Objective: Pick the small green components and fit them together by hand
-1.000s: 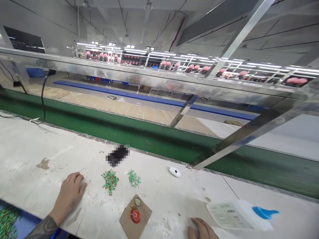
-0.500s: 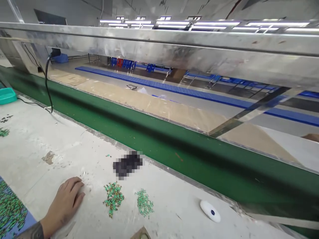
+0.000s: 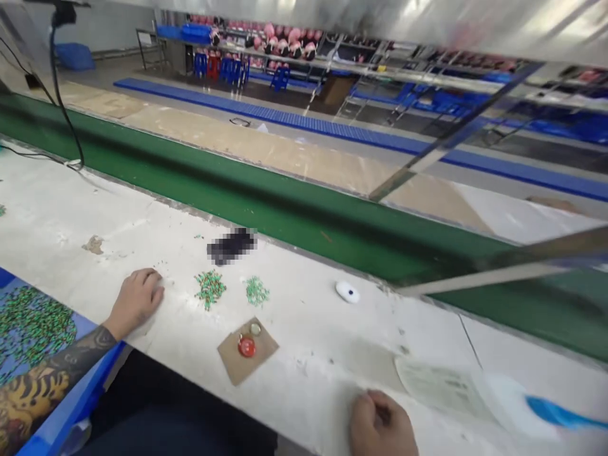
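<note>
My left hand (image 3: 136,300) rests on the white worktop (image 3: 71,215) with its fingers curled loosely downward, just left of a small heap of green beads (image 3: 209,287). A second, smaller heap of green beads (image 3: 257,291) lies further right. A brown card square (image 3: 236,364) holding a red round piece (image 3: 246,346) and a small ring lies in front of the heaps. My right hand (image 3: 380,425) sits at the table's near edge, fingers curled into a loose fist; I cannot make out anything in it.
A blue tray (image 3: 71,405) with many green beads sits at my lower left. A white oval disc (image 3: 347,292), a printed paper sheet (image 3: 439,386) and a blue-and-white object (image 3: 546,410) lie to the right. A green conveyor belt (image 3: 285,209) runs behind the worktop, under a metal frame.
The view has dropped and pulled back, bringing the card, paper and my right hand back into sight. My left hand stays beside the bead heap.
</note>
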`<state>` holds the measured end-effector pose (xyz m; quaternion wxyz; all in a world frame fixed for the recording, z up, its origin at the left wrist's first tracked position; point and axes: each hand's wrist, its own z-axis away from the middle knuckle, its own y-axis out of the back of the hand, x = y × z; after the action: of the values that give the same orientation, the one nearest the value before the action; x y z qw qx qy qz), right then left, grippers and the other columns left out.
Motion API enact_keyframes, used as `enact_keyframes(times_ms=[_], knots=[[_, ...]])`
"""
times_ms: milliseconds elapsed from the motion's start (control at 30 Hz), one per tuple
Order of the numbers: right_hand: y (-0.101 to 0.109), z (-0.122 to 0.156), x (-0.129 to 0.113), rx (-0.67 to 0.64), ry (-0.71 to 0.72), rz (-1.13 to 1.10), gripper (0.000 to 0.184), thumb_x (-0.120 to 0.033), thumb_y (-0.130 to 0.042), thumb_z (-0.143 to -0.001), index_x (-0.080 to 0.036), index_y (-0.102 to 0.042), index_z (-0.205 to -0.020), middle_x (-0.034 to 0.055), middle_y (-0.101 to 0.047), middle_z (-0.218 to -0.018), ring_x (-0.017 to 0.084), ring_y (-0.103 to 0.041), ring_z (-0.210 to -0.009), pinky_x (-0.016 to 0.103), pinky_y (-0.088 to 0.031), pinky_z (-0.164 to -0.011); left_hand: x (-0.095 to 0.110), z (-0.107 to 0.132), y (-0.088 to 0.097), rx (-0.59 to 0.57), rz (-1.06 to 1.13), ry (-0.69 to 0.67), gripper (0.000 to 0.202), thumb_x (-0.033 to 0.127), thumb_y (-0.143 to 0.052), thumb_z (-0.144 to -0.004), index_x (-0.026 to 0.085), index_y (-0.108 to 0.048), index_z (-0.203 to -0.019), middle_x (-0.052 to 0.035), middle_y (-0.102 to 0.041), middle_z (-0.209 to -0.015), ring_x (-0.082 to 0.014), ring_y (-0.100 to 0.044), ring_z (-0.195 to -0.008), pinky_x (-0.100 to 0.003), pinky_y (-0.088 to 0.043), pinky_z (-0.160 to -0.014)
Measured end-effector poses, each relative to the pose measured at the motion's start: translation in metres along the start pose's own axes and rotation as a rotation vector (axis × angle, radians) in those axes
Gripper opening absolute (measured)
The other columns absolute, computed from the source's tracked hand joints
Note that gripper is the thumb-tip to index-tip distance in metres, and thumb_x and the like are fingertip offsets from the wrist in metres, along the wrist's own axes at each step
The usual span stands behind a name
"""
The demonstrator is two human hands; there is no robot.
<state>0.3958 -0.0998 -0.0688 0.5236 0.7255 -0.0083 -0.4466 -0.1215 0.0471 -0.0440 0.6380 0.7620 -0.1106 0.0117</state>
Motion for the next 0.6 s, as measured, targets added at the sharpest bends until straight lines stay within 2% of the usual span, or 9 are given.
enact_keyframes(times_ms=[67,133,233,300,333,433,500,533,600], knots=[[-0.002,0.003,-0.009,0.035,0.017,-0.037,0.027,-0.043,-0.052,-0.080,-0.020,-0.059,-0.094,0.0137,-0.068,-0.103,0.031,-0.064,-0.096,0.044,-0.048,-0.088,0.002,-0.002,0.003,0.007,0.017,-0.010,0.033,0.036,-0.048,-0.093,0.016,-0.065,-0.114,-0.0172,-0.062,-0.122,-0.0368,-0.056,-0.115,-0.052,-0.044,-0.099],[-0.009,0.001,-0.020,0.015,0.072,-0.078,0.028,-0.043,-0.050,-0.081,-0.019,-0.058,-0.093,0.0128,-0.069,-0.102,0.028,-0.064,-0.092,0.040,-0.049,-0.084,0.003,-0.005,0.005,0.025,0.039,-0.008,0.032,0.036,-0.050,-0.092,0.016,-0.067,-0.109,-0.0173,-0.064,-0.119,-0.0367,-0.057,-0.113,-0.052,-0.045,-0.098],[-0.027,-0.012,-0.044,-0.087,0.208,-0.125,0.029,-0.042,-0.047,-0.082,-0.018,-0.059,-0.094,0.0117,-0.070,-0.098,0.026,-0.066,-0.092,0.038,-0.051,-0.084,0.006,-0.009,0.012,0.055,0.095,0.005,0.027,0.035,-0.052,-0.090,0.016,-0.069,-0.099,-0.0159,-0.067,-0.112,-0.0344,-0.060,-0.110,-0.050,-0.045,-0.099],[-0.044,-0.025,-0.066,-0.191,0.302,-0.120,0.028,-0.038,-0.046,-0.083,-0.018,-0.061,-0.097,0.0104,-0.070,-0.098,0.025,-0.066,-0.091,0.038,-0.052,-0.084,0.011,-0.012,0.025,0.070,0.148,0.007,0.025,0.035,-0.052,-0.090,0.017,-0.070,-0.089,-0.0133,-0.070,-0.107,-0.0315,-0.062,-0.110,-0.049,-0.044,-0.103],[-0.054,-0.031,-0.079,-0.253,0.347,-0.110,0.027,-0.036,-0.046,-0.085,-0.018,-0.063,-0.098,0.0094,-0.071,-0.099,0.024,-0.066,-0.090,0.038,-0.052,-0.084,0.016,-0.014,0.035,0.083,0.175,0.006,0.025,0.035,-0.051,-0.091,0.018,-0.070,-0.088,-0.0123,-0.071,-0.107,-0.0300,-0.062,-0.110,-0.047,-0.044,-0.104],[-0.086,-0.047,-0.119,-0.414,0.475,-0.056,0.021,-0.032,-0.053,-0.092,-0.018,-0.066,-0.102,0.0067,-0.070,-0.102,0.021,-0.066,-0.092,0.039,-0.053,-0.087,0.039,-0.023,0.070,0.147,0.259,-0.035,0.027,0.036,-0.049,-0.095,0.020,-0.068,-0.105,-0.0073,-0.070,-0.118,-0.0234,-0.061,-0.117,-0.039,-0.045,-0.107],[-0.103,-0.055,-0.142,-0.464,0.537,-0.009,0.024,-0.035,-0.060,-0.096,-0.016,-0.064,-0.110,0.0062,-0.068,-0.108,0.021,-0.065,-0.097,0.042,-0.052,-0.092,0.057,-0.030,0.087,0.185,0.401,-0.118,0.024,0.034,-0.052,-0.094,0.020,-0.068,-0.104,-0.0059,-0.071,-0.111,-0.0216,-0.064,-0.109,-0.036,-0.048,-0.103],[-0.109,-0.058,-0.152,-0.475,0.563,0.015,0.026,-0.036,-0.060,-0.098,-0.016,-0.064,-0.113,0.0069,-0.067,-0.113,0.022,-0.064,-0.103,0.044,-0.051,-0.095,0.065,-0.032,0.090,0.174,0.453,-0.140,0.023,0.033,-0.052,-0.094,0.019,-0.069,-0.103,-0.0060,-0.072,-0.109,-0.0213,-0.065,-0.107,-0.036,-0.049,-0.101],[-0.117,-0.063,-0.167,-0.491,0.607,0.064,0.029,-0.038,-0.059,-0.099,-0.016,-0.063,-0.117,0.0080,-0.065,-0.120,0.024,-0.062,-0.112,0.048,-0.049,-0.100,0.078,-0.032,0.082,0.107,0.522,-0.167,0.022,0.032,-0.053,-0.093,0.018,-0.069,-0.100,-0.0070,-0.072,-0.106,-0.0221,-0.066,-0.104,-0.037,-0.050,-0.098]])
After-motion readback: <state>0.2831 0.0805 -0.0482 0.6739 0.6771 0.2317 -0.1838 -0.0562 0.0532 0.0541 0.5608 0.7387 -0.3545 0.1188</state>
